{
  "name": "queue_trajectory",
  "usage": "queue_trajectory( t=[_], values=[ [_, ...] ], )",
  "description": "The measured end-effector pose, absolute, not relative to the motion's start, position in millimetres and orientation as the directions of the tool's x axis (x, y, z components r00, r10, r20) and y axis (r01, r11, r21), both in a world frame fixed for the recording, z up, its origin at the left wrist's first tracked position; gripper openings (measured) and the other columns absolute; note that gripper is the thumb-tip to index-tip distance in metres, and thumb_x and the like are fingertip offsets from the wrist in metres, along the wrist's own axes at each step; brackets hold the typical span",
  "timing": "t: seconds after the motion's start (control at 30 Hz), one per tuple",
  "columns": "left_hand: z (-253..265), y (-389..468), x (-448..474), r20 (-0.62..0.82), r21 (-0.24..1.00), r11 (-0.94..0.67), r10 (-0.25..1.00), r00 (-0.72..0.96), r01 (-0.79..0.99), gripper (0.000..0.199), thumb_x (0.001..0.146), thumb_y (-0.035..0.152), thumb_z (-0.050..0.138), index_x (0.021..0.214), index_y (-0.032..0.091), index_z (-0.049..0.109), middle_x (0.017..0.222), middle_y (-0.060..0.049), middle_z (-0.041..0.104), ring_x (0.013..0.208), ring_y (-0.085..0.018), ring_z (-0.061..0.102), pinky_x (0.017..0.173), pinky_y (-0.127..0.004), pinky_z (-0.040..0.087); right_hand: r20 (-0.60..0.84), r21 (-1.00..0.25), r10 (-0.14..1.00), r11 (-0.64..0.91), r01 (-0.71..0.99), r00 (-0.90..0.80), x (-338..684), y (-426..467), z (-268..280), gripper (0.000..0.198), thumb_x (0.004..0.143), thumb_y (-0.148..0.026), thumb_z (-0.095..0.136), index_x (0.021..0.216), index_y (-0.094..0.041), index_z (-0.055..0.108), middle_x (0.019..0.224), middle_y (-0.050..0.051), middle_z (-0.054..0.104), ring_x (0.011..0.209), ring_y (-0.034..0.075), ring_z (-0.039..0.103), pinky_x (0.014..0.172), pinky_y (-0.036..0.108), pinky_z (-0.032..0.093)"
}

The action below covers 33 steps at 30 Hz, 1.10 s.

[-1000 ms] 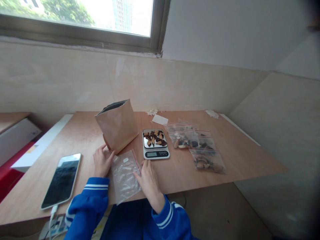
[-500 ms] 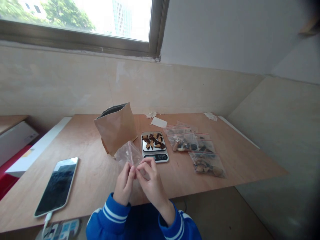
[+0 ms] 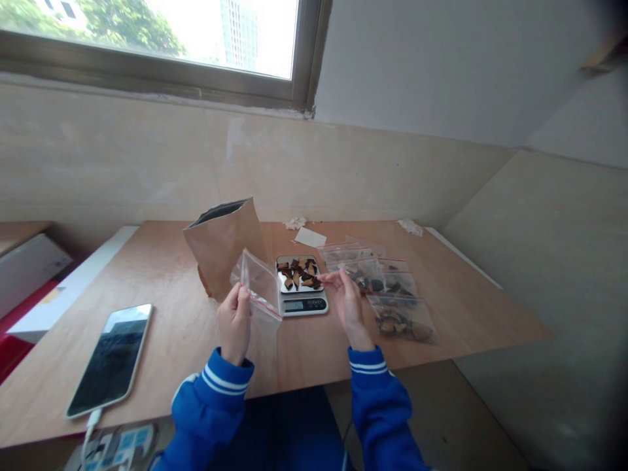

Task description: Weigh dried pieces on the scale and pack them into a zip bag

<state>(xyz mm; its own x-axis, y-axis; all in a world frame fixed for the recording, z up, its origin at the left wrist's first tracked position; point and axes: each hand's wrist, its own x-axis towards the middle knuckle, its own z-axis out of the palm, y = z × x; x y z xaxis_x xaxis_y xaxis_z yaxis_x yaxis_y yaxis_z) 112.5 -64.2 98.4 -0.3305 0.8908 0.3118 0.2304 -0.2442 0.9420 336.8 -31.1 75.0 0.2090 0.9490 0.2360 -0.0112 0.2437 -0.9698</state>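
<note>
Clear bag (image 3: 259,288) now hangs pinched in your left hand (image 3: 234,322) alone; your right hand (image 3: 346,302) has parted, fingers pinching at the scale's (image 3: 301,285) chips (image 3: 299,273).

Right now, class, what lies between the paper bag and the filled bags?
In the head view: the scale with dark pieces, between paper bag and filled bags.

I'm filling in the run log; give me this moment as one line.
left hand: holds empty zip bag | right hand: at dried pieces on scale | filled bags right of scale
</note>
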Motion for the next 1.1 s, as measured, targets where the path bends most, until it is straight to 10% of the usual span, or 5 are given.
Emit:
queue_trajectory(
  t=[0.17,0.33,1.1],
  values=[
    [77.0,-29.9,120.3,0.294,0.948,-0.212,0.869,-0.397,0.239,0.031,0.082,0.036,0.044,0.057,0.022,0.033,0.054,0.004,0.032,0.053,-0.012,0.032,0.051,-0.025,0.027,0.427,-0.783,0.899,0.317,0.535,0.092,348.5,5.9,45.2,0.047,0.086,-0.046,0.056,0.124,-0.019,0.058,0.134,0.014,0.056,0.128,0.025,0.048,0.108,0.045,0.038],
    [42.2,-15.7,129.1,0.293,0.934,-0.152,0.843,-0.451,0.322,0.031,0.079,0.036,0.042,0.053,0.022,0.033,0.048,0.004,0.032,0.05,-0.012,0.034,0.051,-0.026,0.025,0.378,-0.621,0.924,0.302,0.724,-0.061,342.1,20.9,26.6,0.055,0.087,-0.038,0.056,0.139,-0.022,0.047,0.146,0.014,0.043,0.139,0.026,0.035,0.113,0.047,0.03],
    [32.5,-18.4,126.8,0.368,0.922,-0.273,0.834,-0.41,0.274,0.04,0.083,0.043,0.044,0.051,0.021,0.035,0.049,0.004,0.033,0.05,-0.011,0.032,0.05,-0.025,0.029,0.418,-0.812,0.888,0.271,0.517,0.192,331.7,20.2,65.4,0.036,0.089,-0.048,0.052,0.102,-0.017,0.066,0.105,0.012,0.066,0.096,0.023,0.062,0.085,0.036,0.051]
  ],
)
